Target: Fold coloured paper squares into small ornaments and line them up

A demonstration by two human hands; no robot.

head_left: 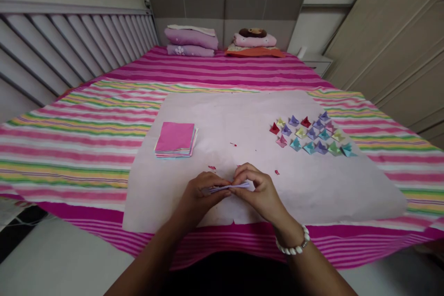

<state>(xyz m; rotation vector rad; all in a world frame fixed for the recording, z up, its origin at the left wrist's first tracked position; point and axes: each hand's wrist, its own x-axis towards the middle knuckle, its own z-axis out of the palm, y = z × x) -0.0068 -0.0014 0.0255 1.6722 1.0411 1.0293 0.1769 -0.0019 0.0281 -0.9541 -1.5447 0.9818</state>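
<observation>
A piece of folded pale purple paper (239,186) is held edge-on between both hands, above the front part of a large white sheet (215,115). My left hand (203,192) pinches its left end between thumb and fingers. At the other end, my right hand (258,189) grips it the same way, a white beaded bracelet on that wrist. Fingers cover much of the paper, so its full shape is hidden. Beyond my left hand sits a stack of square coloured paper (175,138), pink on top. Small folded paper shapes (311,134) in several colours stand in rows at the right.
Small red scraps (276,172) lie scattered on the white sheet. Striped bedding (83,125) surrounds it. Folded purple bedding (191,39) and a pink pile (255,40) rest by the headboard (227,7). A slatted rail (83,46) runs along the left; a wardrobe (398,41) stands right.
</observation>
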